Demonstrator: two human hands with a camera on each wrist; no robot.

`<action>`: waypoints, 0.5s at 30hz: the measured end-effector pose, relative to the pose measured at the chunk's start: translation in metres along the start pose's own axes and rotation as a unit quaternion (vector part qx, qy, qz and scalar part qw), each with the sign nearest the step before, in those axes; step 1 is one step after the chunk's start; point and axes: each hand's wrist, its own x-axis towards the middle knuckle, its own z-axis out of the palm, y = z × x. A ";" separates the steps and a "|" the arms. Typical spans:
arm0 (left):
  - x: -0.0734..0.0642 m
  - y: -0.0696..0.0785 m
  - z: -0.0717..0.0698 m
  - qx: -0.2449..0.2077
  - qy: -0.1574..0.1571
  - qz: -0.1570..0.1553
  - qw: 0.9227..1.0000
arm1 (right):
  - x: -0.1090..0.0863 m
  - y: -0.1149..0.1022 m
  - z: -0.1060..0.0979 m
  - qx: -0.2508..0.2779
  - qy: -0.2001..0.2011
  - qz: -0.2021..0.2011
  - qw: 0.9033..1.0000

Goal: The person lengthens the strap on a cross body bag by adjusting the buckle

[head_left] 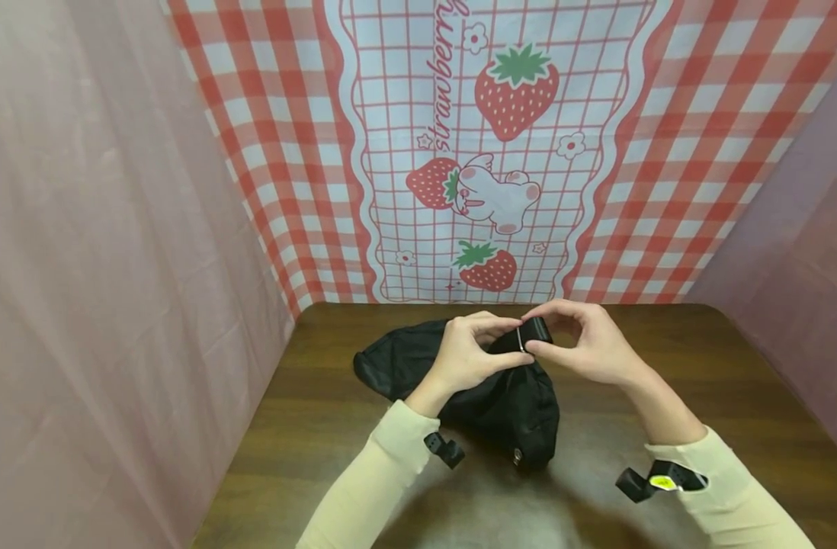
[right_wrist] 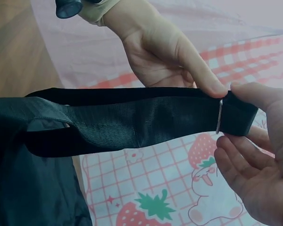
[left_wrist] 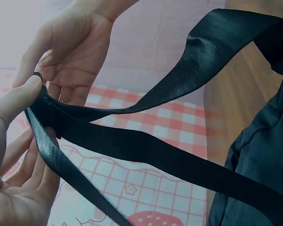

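A black fabric bag [head_left: 408,354] lies limp on the table, and its wide webbing strap [right_wrist: 155,120] is lifted toward the far side. Around the strap sits a thin metal slider bar [right_wrist: 220,117], close to the strap's folded end. My left hand [head_left: 468,352] pinches the strap on the left of this bar, thumb and fingers at its edges. My right hand [head_left: 590,343] pinches the folded end on the other side, its thumb near the left thumb. In the left wrist view several lengths of strap run from the hands toward the bag.
The bag rests on a brown wooden table [head_left: 693,381]. Behind it hangs a red checked cloth [head_left: 267,91] with strawberry prints, and pinkish curtains [head_left: 103,267] stand on both sides. A small metal piece [head_left: 517,456] shows at the bag's near end.
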 end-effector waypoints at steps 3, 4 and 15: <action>0.000 -0.001 0.000 -0.005 -0.002 0.000 1.000 | 0.000 0.000 0.001 -0.006 0.006 0.000 1.000; 0.000 -0.001 0.000 -0.004 -0.002 0.000 1.000 | 0.000 0.000 0.001 -0.005 0.009 -0.001 1.000; 0.000 -0.004 -0.005 0.006 -0.004 -0.018 1.000 | 0.000 -0.001 -0.002 0.022 0.030 0.012 0.999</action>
